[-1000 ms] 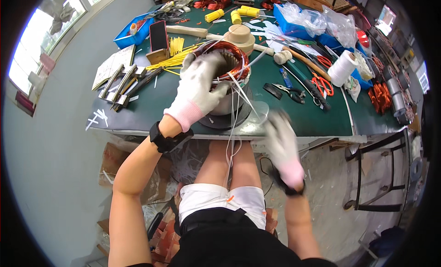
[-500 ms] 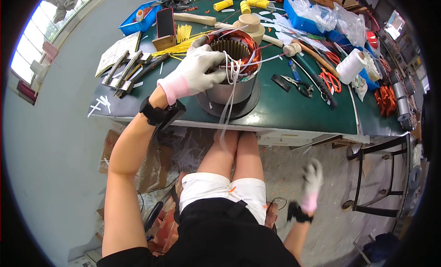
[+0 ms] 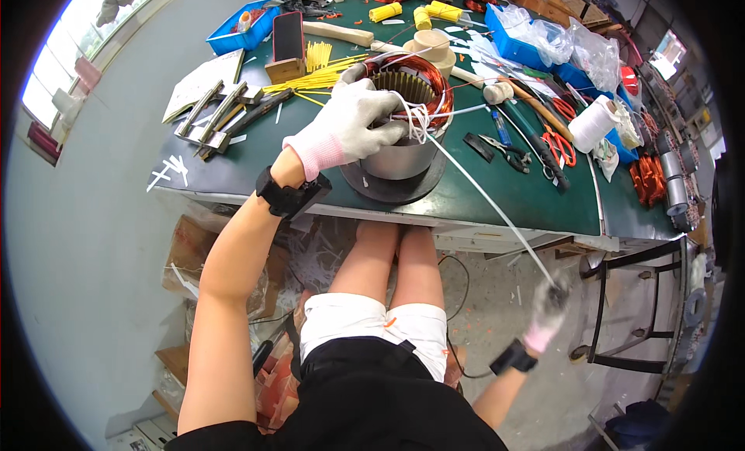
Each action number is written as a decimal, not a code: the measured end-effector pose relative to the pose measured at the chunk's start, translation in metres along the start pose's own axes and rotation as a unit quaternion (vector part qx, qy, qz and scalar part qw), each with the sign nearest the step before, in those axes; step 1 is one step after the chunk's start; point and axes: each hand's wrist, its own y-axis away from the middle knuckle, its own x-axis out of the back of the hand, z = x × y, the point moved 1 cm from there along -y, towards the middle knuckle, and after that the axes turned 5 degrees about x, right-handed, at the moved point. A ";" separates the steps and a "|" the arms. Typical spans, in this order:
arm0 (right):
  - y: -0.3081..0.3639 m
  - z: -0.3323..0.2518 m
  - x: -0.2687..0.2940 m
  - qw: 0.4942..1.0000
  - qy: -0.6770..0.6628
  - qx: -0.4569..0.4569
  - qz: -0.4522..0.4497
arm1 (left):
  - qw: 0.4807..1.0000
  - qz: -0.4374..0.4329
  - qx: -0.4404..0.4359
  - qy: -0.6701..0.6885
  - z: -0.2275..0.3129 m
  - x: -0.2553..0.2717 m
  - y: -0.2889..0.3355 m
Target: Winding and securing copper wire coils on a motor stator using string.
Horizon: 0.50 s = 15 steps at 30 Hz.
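Note:
A metal motor stator (image 3: 397,162) stands on a dark round base at the bench's front edge, with copper windings (image 3: 441,84) round its top. My left hand (image 3: 358,123), in a white glove with a pink cuff, reaches over the near left rim. Its fingers are closed at loops of white cord (image 3: 487,201) bunched on the winding. From there the cord runs taut down to the right, past the bench edge. My gloved right hand (image 3: 548,305), blurred by motion, grips its far end out beside my legs.
A mallet (image 3: 497,92), pliers (image 3: 508,152) and red-handled scissors (image 3: 559,144) lie right of the stator, near a white thread spool (image 3: 594,123). Metal bars (image 3: 209,125) and yellow sticks (image 3: 322,77) lie left. A black-framed chair (image 3: 632,307) stands on the floor at right.
My right hand has moved slightly outward and to the right. The white cord, hanging loose before, now stretches straight to it. My left hand stays at the stator.

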 end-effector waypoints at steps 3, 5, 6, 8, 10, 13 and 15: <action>0.040 -0.082 0.021 0.982 0.133 -0.071 -0.113 | 0.999 0.033 -0.021 -0.016 0.000 -0.004 -0.003; 0.065 -0.135 0.047 0.976 0.175 -0.076 -0.109 | 0.999 0.043 -0.020 -0.020 -0.001 -0.004 -0.003; 0.083 -0.153 0.062 0.967 0.216 -0.083 -0.103 | 0.999 0.032 -0.014 -0.013 -0.005 -0.007 -0.002; 0.117 -0.161 0.105 0.873 0.483 -0.046 -0.050 | 1.000 0.013 0.010 -0.001 -0.003 0.001 -0.001; 0.157 -0.162 0.142 0.465 0.881 0.052 0.065 | 1.000 0.014 -0.008 -0.006 -0.006 -0.002 -0.002; 0.172 -0.151 0.153 0.239 0.957 0.113 0.119 | 0.998 0.046 -0.025 -0.037 0.000 -0.002 0.000; 0.165 -0.118 0.127 0.347 0.921 0.108 0.138 | 1.000 0.014 -0.003 -0.006 0.000 0.002 -0.003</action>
